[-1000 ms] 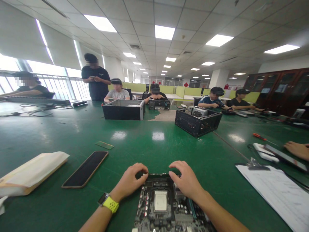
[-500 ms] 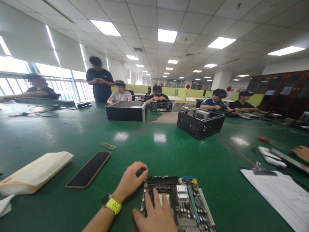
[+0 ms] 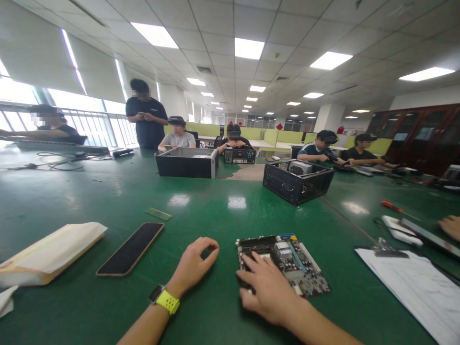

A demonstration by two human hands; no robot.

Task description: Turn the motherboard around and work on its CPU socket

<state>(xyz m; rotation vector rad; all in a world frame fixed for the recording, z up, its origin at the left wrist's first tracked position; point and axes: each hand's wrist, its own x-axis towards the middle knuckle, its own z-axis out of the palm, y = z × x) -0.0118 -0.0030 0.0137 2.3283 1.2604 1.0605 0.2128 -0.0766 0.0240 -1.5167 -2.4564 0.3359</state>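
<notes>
A motherboard [image 3: 300, 268] lies on the green table in front of me, turned slightly, with white heatsinks and a light blue slot on top. My right hand [image 3: 268, 287] rests over its near left part, fingers spread, touching the board and hiding that area. To the left of the board, apart from it, my left hand [image 3: 197, 261] lies on the table. Its fingers are curled, thumb and forefinger tips close together in a loop, with nothing seen in them. A yellow-green watch strap [image 3: 167, 302] circles the left wrist.
Left of me lie a phone [image 3: 131, 249], a paper-covered packet [image 3: 57, 251] and a thin green strip [image 3: 158, 213]. A clipboard [image 3: 413, 287], a screwdriver [image 3: 393, 207] and another person's hand [image 3: 450, 226] are at right. Ahead stand computer cases [image 3: 298, 182] [image 3: 187, 164], with several people beyond.
The motherboard has moved away from me, to the right, and turned, with my right hand on it. The board is now apart from my left hand, which has barely moved.
</notes>
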